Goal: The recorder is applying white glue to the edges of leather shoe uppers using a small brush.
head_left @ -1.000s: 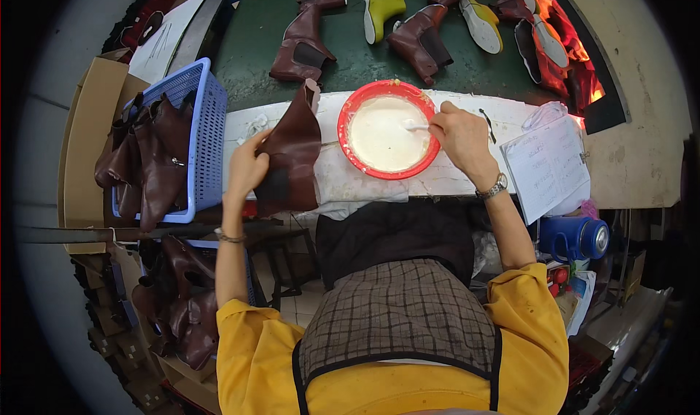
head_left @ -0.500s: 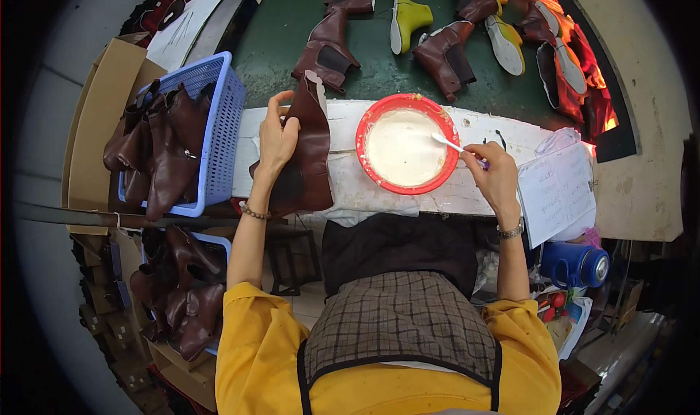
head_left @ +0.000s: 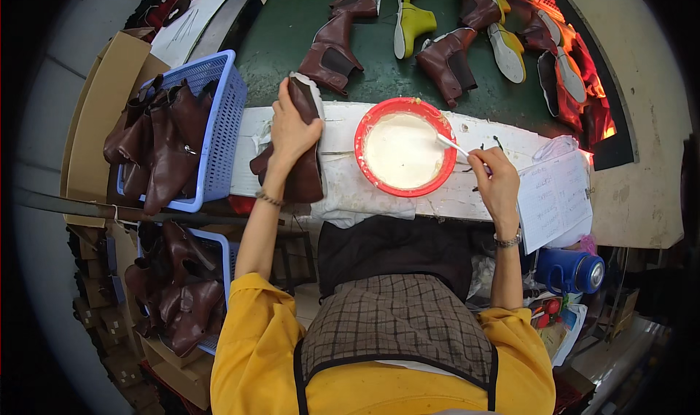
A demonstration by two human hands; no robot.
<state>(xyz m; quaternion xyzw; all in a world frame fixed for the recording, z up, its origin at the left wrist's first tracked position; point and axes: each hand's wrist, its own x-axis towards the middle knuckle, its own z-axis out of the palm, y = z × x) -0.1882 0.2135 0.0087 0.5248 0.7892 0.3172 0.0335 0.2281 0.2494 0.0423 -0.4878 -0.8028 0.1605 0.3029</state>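
Note:
My left hand (head_left: 294, 132) is wrapped around a dark brown leather boot upper (head_left: 306, 178) at the front of the work surface. A pale, ragged edge shows at the upper's far end. To its right stands a red bowl (head_left: 362, 160) holding creamy white paste (head_left: 399, 149), some of it dried along the rim. In my right hand (head_left: 497, 185) is a slim white-handled brush (head_left: 455, 145), pinched between thumb and fingers. It leans over the bowl's right side, its tip at the paste; the bristles cannot be made out.
Blue baskets of boot uppers, one higher (head_left: 231, 116) and one lower (head_left: 227, 258), stand at my left. Brown uppers (head_left: 335, 58) and yellow-green lasts (head_left: 414, 25) lie on the green surface beyond, near a glowing orange area (head_left: 599, 87). Written sheets (head_left: 555, 200) and a blue flask (head_left: 561, 269) are at right.
My left hand has closed further around the boot upper, which has turned and now looks narrower. The brush has shifted slightly down and right at the bowl's edge.

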